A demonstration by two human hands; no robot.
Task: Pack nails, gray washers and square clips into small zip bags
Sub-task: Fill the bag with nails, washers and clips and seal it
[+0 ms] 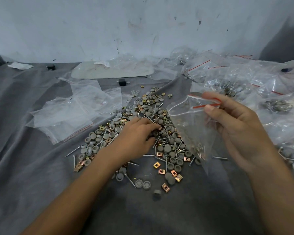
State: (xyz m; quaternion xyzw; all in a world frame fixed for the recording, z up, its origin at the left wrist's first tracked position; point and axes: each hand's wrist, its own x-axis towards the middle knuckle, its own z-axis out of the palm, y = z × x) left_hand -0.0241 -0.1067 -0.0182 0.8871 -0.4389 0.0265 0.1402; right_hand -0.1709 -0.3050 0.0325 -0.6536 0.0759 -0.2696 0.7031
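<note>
Gray cloth (41, 167) spread over the work surface, creased, running back to a scuffed whitish wall (109, 28). Centre of the cloth: a loose heap of mixed hardware, with round gray washers (167, 148), thin silver nails (73, 151) and square brass- and copper-coloured clips (156, 165) all jumbled together, and strays scattered toward the near edge. Left hand (139, 134) lies palm down on the middle of the heap, fingers bent into the pieces; cannot tell whether it has anything pinched. Right hand (236, 126) is raised above the right side of the heap, thumb and fingers pinching the mouth of a small clear zip bag with a red strip (190, 126). The bag hangs down and leftward, mouth gaping, with a few pieces gathered in its bottom corner, just over the right fringe of the heap. Left and far of the heap: several empty flat clear plastic bags (75, 112) lying overlapped on the cloth. Right and far: a crowded mound of filled clear zip bags with red strips (236, 82), metal parts visible inside some. Far centre, against the wall: a flat pale board (112, 70) partly under plastic. Just near of it, a small black block (122, 82).
</note>
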